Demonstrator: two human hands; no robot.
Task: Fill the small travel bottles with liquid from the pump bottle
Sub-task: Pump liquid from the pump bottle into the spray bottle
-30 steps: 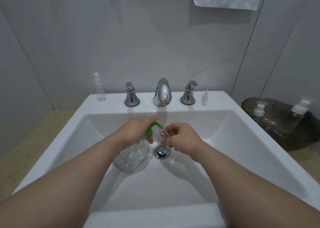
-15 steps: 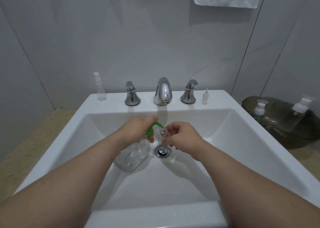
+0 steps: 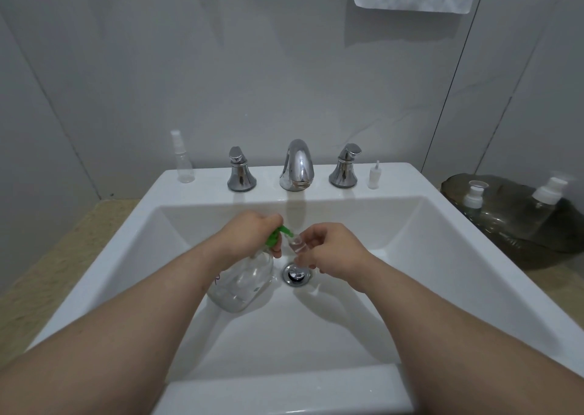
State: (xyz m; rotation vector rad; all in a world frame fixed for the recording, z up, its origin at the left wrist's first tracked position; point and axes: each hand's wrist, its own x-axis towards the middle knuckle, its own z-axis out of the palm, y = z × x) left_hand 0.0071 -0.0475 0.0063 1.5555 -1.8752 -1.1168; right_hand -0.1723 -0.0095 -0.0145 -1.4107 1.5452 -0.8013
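Over the sink (image 3: 442, 256) I observe my left hand (image 3: 249, 234) gripping the pump bottle (image 3: 243, 283) at its green head; my right hand (image 3: 331, 250) pinches a small travel bottle (image 3: 296, 246) at the spout.

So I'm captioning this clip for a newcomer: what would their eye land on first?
The bright green pump stands out, in the sink near the drain: the left hand grips the clear pump bottle, its spout aimed at the small travel bottle pinched in the right hand. Behind, the chrome faucet gleams on the back ledge.
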